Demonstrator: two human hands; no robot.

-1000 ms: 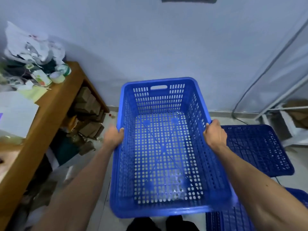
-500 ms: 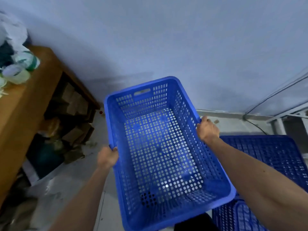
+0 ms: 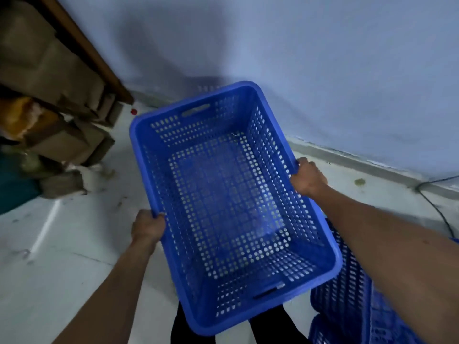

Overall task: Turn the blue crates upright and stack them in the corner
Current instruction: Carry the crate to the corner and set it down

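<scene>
A blue perforated crate (image 3: 231,204) is upright, its opening facing me, held above the pale floor and turned slightly to the left. My left hand (image 3: 147,228) grips its left long rim. My right hand (image 3: 306,177) grips the right long rim. Other blue crates (image 3: 347,289) lie turned over at the lower right, partly hidden behind my right forearm. The floor where the wooden table meets the wall lies beyond the crate's far end.
A wooden table (image 3: 84,50) stands at the upper left with cardboard boxes (image 3: 57,135) piled under it. A small red object (image 3: 134,111) lies by the table leg. A black cable (image 3: 434,202) runs along the floor at the right, near the wall's base.
My view has tilted down and the crate has moved lower and further toward the corner floor. Both hands keep their grip on the rims. The tabletop clutter has left the view.
</scene>
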